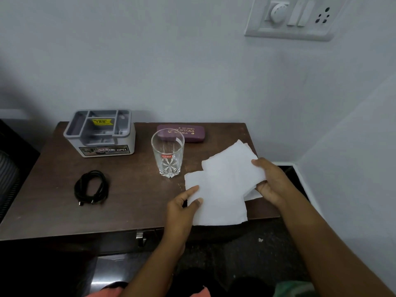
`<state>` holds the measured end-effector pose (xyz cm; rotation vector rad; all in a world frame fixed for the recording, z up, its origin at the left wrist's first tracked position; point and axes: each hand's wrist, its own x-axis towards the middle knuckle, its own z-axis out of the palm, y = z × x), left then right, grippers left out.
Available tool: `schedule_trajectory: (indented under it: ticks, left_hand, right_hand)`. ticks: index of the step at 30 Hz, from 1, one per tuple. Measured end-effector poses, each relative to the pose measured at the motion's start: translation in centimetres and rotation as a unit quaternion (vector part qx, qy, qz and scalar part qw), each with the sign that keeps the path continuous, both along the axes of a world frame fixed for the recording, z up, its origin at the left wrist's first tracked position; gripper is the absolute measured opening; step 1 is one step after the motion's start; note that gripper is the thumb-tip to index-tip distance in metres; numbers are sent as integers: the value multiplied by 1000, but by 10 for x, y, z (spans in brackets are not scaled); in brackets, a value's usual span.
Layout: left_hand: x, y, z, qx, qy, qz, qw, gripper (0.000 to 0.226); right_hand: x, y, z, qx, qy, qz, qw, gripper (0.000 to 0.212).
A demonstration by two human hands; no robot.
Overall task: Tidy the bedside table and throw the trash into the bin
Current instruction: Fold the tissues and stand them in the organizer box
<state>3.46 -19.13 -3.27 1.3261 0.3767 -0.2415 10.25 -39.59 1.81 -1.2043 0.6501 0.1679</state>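
White paper tissues point(222, 183) lie overlapped at the right front of the dark wooden bedside table point(132, 189). My right hand point(271, 181) grips their right edge, thumb on top. My left hand point(184, 207) pinches the lower left corner of the front sheet between thumb and forefinger. Just left of the tissues stands an empty clear glass point(167, 152). Behind it a maroon spectacle case point(182, 132) lies near the wall. A coiled black cable point(92, 187) rests on the left front of the table. No bin is in view.
A grey plastic organiser point(100, 133) with open compartments stands at the back left of the table. The wall runs right behind the table, with a switch plate point(295, 16) high on the right. A drawer handle point(140, 236) sits under the table's front edge. Dark floor lies below.
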Motion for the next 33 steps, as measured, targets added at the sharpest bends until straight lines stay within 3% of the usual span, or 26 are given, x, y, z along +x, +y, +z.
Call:
schedule_trajectory:
  ticks: [4, 6, 9, 12, 14, 16, 17, 19, 20, 22, 24, 26, 28, 31, 33]
  left_hand:
    - [1, 3, 7, -18, -7, 6, 1000, 37]
    - [1, 4, 9, -12, -7, -6, 1000, 40]
    - [-1, 6, 22, -19, -3, -48, 999, 41]
    - [-1, 8, 48, -59, -15, -79, 995, 42]
    - [-1, 7, 73, -98, -27, -86, 991, 42]
    - [-4, 4, 98, -146, -41, -92, 984, 43]
    - [-7, 3, 110, -164, -45, -100, 980, 44]
    - [-14, 5, 125, -173, -46, -120, 976, 45]
    - [-18, 9, 128, -167, -47, -126, 977, 45]
    - [-23, 19, 130, -128, -52, -120, 983, 43]
    - [-27, 33, 127, -75, -56, -101, 991, 42]
    - [-29, 47, 127, -40, -59, -83, 994, 42]
    - [-32, 57, 128, -22, -66, -66, 995, 43]
    - [-37, 70, 129, -72, -48, -39, 995, 44]
    - [-37, 78, 130, -141, 13, -60, 988, 39]
  right_hand:
    - [-9, -4, -19, -86, 27, 8, 996, 24]
    - [-14, 0, -23, -176, 32, 32, 983, 21]
    - [-26, 4, -15, -371, 4, 38, 928, 28]
    - [-52, 13, 0, -439, -68, -12, 896, 32]
    - [-71, 24, 6, -369, -37, -10, 929, 30]
    - [-87, 40, 13, -127, 15, 9, 992, 40]
    - [-94, 48, 17, 35, 29, 26, 999, 49]
    - [-104, 62, 27, 270, 27, 59, 961, 66]
    - [-106, 67, 32, 325, 16, 72, 943, 70]
    - [-106, 70, 40, 357, -12, 87, 930, 73]
    - [-102, 70, 48, 341, -25, 97, 935, 58]
    - [-95, 71, 52, 283, -29, 122, 951, 41]
    - [-89, 74, 56, 203, -33, 151, 967, 39]
    - [-84, 82, 68, 129, -35, 208, 969, 40]
    - [-81, 86, 77, 78, -25, 229, 970, 38]
